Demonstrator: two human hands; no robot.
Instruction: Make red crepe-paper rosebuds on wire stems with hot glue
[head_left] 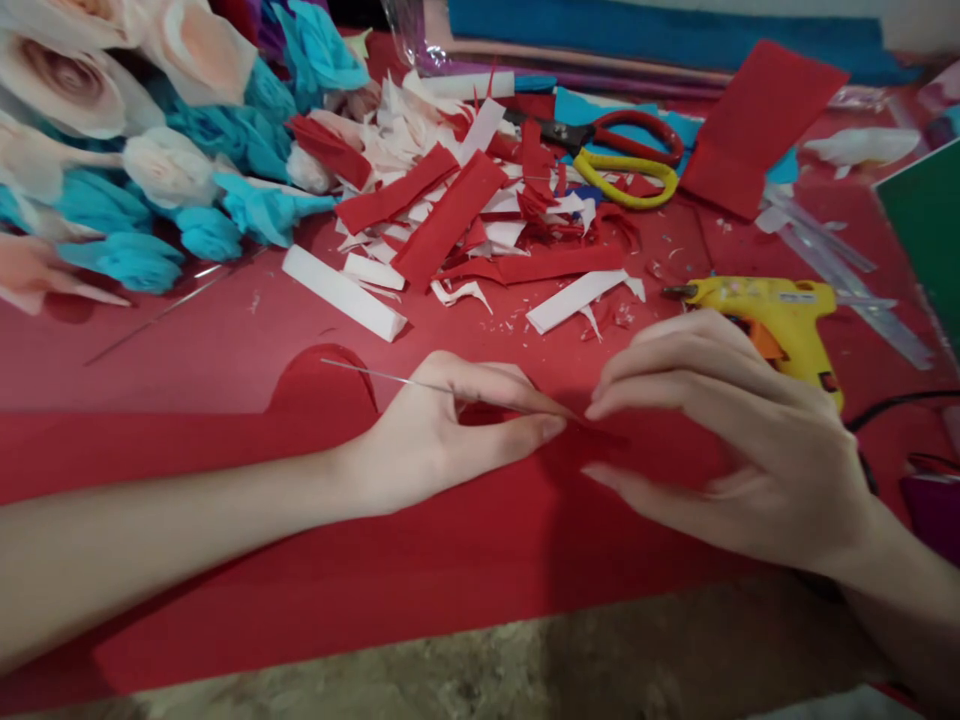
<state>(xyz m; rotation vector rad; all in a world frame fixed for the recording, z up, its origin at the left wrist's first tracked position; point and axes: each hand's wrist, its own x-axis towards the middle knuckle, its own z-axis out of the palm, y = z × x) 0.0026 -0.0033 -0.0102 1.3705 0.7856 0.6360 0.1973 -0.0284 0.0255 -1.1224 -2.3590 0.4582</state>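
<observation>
My left hand [450, 430] pinches a thin metal wire [367, 371] between thumb and fingers. The wire lies across the hand, with its free end sticking out to the left. To the right, my right hand [742, 440] is held with thumb and fingers apart, close to the left fingertips, and nothing shows in its grasp. Both hands are above a wide red sheet [420, 580]. A rounded red piece of paper [322, 385] lies behind my left wrist. Beyond my right hand rests a yellow glue gun [772, 300], partly hidden by the fingers.
Red and white paper scraps [495, 210] are heaped in the middle. Scissors [630, 150] with red and yellow handles lie beside them. Blue and pale paper flowers [172, 165] crowd the left. Clear glue sticks [847, 270] and a folded red piece [765, 125] are at right.
</observation>
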